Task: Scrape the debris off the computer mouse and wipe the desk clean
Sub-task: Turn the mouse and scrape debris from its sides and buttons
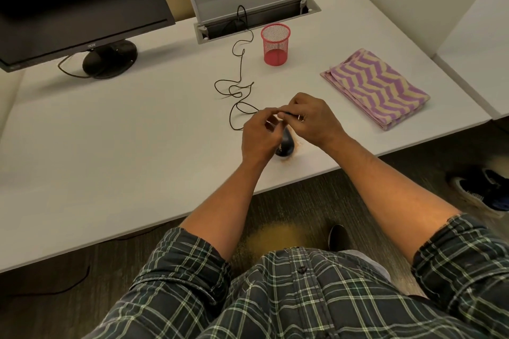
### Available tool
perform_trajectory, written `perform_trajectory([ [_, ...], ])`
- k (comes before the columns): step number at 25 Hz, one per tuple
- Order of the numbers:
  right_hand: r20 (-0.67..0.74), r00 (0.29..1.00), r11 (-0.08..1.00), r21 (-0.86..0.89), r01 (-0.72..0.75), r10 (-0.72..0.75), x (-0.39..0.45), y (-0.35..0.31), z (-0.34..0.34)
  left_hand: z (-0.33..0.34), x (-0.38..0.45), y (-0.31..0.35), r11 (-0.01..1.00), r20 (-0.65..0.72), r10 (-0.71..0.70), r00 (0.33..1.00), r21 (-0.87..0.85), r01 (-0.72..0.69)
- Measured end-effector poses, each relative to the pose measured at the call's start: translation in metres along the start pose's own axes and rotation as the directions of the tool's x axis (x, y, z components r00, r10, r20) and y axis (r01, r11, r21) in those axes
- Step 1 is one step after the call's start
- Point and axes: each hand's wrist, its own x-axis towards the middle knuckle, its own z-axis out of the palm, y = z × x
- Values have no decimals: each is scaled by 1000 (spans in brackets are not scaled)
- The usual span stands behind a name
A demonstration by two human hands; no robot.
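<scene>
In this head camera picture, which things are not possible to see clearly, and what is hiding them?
- Computer mouse, head view: both hands cover its front, so only the rear shows.
- Thin dark tool, head view: pinched in the right hand and touched by the left hand; too small to identify.
- Debris, head view: a faint brownish smear, partly hidden.
- Monitor, head view: cut off by the top and left edges.
</scene>
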Motion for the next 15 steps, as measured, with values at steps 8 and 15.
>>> perform_trajectory([
  [8,106,993,992,121,43,-55,-1,-5,-1,-11,0,-3,987,15,51,999,152,-52],
  [15,428,879,976,-45,-211,210,4,12,-6,-26,-2,-12,991,-73,-30,997,127,39],
])
